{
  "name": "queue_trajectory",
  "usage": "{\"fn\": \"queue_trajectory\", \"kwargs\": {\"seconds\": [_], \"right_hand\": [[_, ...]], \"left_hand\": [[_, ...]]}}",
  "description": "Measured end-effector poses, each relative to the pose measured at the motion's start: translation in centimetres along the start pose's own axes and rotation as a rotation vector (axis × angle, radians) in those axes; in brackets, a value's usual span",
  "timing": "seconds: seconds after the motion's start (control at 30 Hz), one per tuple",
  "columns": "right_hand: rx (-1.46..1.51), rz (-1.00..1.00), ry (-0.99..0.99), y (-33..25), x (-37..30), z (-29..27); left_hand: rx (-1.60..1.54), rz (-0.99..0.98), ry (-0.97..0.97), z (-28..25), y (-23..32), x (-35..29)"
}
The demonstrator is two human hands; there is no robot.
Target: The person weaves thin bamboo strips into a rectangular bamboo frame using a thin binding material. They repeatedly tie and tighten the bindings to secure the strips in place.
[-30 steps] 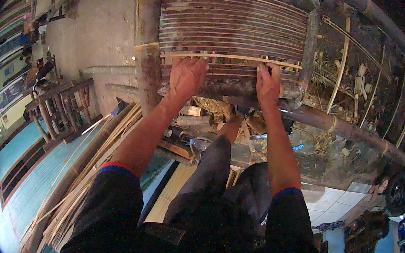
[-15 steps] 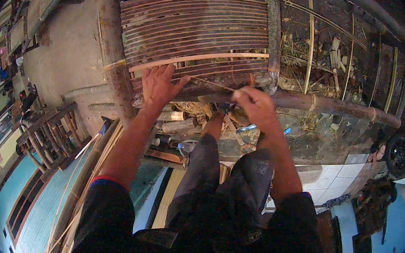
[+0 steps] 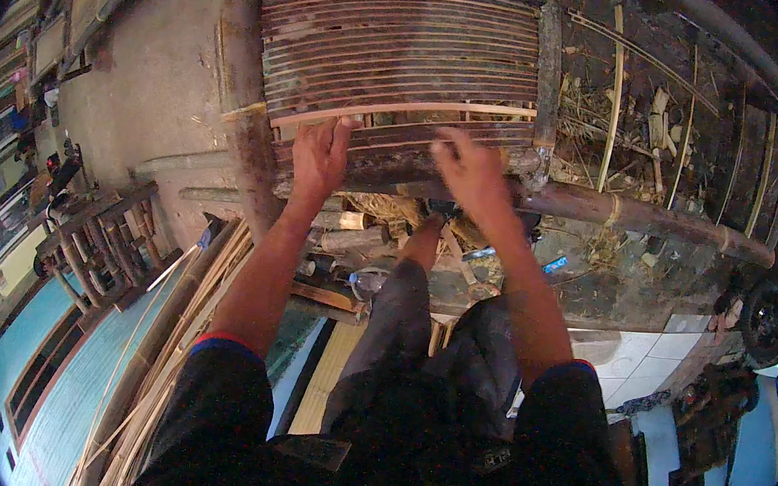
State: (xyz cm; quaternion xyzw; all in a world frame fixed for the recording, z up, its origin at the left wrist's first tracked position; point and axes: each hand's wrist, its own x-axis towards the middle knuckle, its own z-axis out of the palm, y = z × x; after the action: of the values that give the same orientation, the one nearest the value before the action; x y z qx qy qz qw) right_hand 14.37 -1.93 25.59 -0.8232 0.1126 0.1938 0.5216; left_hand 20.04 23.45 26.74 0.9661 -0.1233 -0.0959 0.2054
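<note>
A frame of dark bamboo poles [image 3: 547, 79] lies before me, with many thin parallel slats [image 3: 402, 43] across its panel. One wider, paler bamboo slat [image 3: 404, 108] runs along the panel's near part, bowed slightly. At the left end of that slat, my left hand [image 3: 320, 158] has its fingers bent and pressed together against its lower edge; what they pinch is hidden. My right hand [image 3: 473, 176] hovers over the near slats, to the right of the left hand. Its fingers are smeared by motion, and I cannot make out anything in them.
Wood scraps and dry shavings [image 3: 656, 129] lie on the ground at right. Long split bamboo strips [image 3: 198, 317] lean beside my left arm. Near my legs are cut bamboo pieces [image 3: 351, 239] and a clear plastic bottle [image 3: 365, 281]. A wheel [image 3: 770, 310] stands at the far right.
The thin strip that stretched between my hands no longer shows there. My left hand's spread fingers have drawn together, and my right hand has moved up and slightly left. The view has shifted slightly.
</note>
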Motion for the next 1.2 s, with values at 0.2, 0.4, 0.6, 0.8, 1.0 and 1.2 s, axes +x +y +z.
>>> {"fn": "queue_trajectory", "kwargs": {"seconds": [0.2, 0.4, 0.6, 0.8, 1.0, 1.2], "right_hand": [[0.336, 0.114, -0.235, -2.0, 4.0, 8.8], [0.698, 0.4, -0.412, -3.9, 7.1, 9.8], [0.994, 0.599, -0.388, -3.2, 8.0, 11.8], [1.035, 0.666, -0.336, -4.3, 8.2, 11.5], [0.219, 0.12, -0.438, -0.4, 9.0, 10.6], [0.871, 0.595, -0.396, -2.9, 8.2, 10.9]], "left_hand": [[-0.415, 0.035, -0.081, -0.6, -0.8, 1.1], [-0.059, -0.081, -0.162, 0.1, -0.3, 1.4], [0.335, -0.089, -0.042, 2.2, 0.1, 1.0], [0.369, 0.128, 0.025, 2.1, -0.2, 0.6], [0.438, 0.196, 0.064, 2.6, -1.6, 0.1], [0.502, -0.036, -0.168, 2.1, 1.3, 1.2]]}}
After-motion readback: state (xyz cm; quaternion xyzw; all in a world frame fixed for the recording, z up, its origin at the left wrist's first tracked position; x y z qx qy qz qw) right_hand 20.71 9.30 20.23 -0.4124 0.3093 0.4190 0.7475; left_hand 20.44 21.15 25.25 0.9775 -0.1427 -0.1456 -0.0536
